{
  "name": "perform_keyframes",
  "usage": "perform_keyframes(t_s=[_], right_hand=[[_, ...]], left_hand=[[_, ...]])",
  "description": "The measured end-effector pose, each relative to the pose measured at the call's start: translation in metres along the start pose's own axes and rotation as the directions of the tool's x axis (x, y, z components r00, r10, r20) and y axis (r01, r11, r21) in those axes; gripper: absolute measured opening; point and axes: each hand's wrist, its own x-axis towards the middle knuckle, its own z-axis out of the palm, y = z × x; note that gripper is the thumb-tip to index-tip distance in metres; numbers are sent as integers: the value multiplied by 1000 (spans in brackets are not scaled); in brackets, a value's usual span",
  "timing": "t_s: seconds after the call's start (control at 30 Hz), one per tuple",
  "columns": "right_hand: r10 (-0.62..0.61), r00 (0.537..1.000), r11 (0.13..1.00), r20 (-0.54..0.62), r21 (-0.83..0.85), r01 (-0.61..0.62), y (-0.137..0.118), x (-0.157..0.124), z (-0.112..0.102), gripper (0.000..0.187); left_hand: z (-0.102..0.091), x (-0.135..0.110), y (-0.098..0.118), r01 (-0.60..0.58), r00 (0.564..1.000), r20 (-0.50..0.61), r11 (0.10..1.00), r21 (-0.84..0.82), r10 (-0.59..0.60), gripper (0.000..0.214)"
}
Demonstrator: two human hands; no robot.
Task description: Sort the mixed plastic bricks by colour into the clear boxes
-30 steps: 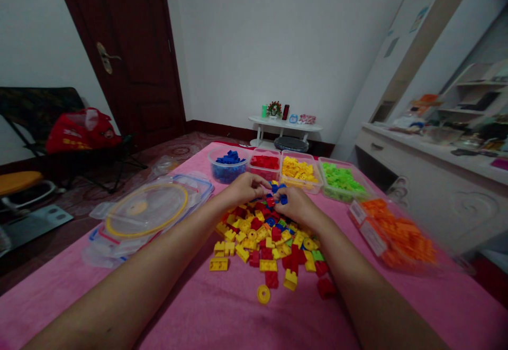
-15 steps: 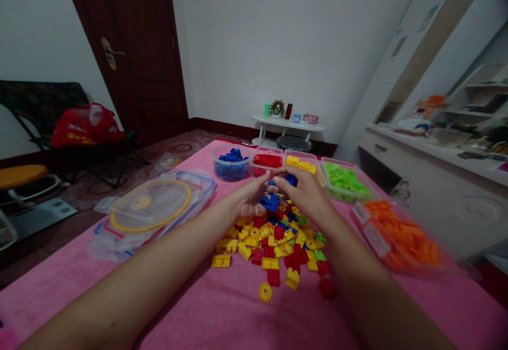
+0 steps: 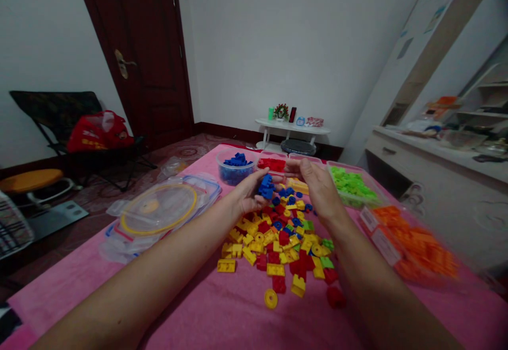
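While your left hand (image 3: 246, 197) cups blue plastic bricks (image 3: 266, 186), your curled right hand (image 3: 320, 192) shows no clear contents.
Five clear plastic tubs (image 3: 219, 160) line the pink table's (image 3: 222, 313) far and right edges.

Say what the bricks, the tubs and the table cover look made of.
Bricks: hard moulded plastic, it seems; saturated colour, studs, slight sheen. Tubs: clear plastic; contents show through. Cover: pink cloth, likely terry; matte, fuzzy.

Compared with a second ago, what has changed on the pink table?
Both hands lifted off the brick pile, away from the person. The left hand now cups gathered blue bricks; the right hand is raised beside it. Pile and tubs stayed put.
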Motion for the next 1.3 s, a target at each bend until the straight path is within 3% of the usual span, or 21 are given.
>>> perform_keyframes(t_s=[0.1,0.13,0.2,0.27,0.33,0.4,0.5,0.57,0.67,0.73,0.83,0.93,1.07,1.13,1.2,1.23,1.3], right_hand=[[3,999,998,-47,55,0,-3,2,-3,53],[2,998,998,-56,67,2,-4,2,-3,55],[-1,998,998,-63,69,6,-6,2,-3,56],[-9,998,999,-55,50,11,-6,2,-3,54],[-12,999,1000,-34,2,13,-2,2,-4,51],[-10,1000,996,11,-94,11,4,3,-5,47],[1,991,958,134,-284,38,17,3,-5,31],[19,971,913,237,-401,80,28,0,-2,16],[84,927,829,365,-542,138,41,-9,7,25],[117,896,772,429,-606,189,48,-15,13,37],[131,863,700,488,-662,268,53,-23,21,50],[113,871,674,479,-681,287,53,-25,23,48],[108,910,751,400,-633,189,49,-18,18,32],[135,941,861,311,-506,44,47,-12,11,27],[187,965,960,186,-244,-139,44,-6,3,26],[227,966,973,120,-66,-220,42,-4,0,28],[321,947,896,27,316,-312,38,-2,-6,30]], left_hand=[[-7,5,35,-218,960,-155,969,118,235,36],[-12,9,48,-283,922,-217,939,193,322,37],[-23,17,72,-379,796,-312,829,411,519,38],[-33,23,91,-322,677,-343,681,658,652,36],[-39,25,99,-203,646,-291,526,826,706,30],[-39,24,98,-122,665,-156,312,942,730,24],[-31,20,80,-131,706,121,-40,991,698,22],[-23,17,62,-203,763,235,-123,972,602,21],[-15,11,35,-248,867,295,-167,954,401,17],[-14,5,21,-233,903,289,-202,951,317,16],[-16,-2,11,-220,913,286,-240,945,290,16],[-19,-5,9,-231,910,293,-229,946,293,16],[-19,-11,14,-205,905,272,-225,953,328,18],[-14,-16,17,-209,916,272,-225,951,295,17],[-9,-23,18,-210,953,245,-199,957,176,16],[-6,-27,18,-207,970,226,-182,961,91,17],[0,-32,15,-212,976,199,-162,964,-93,25]])
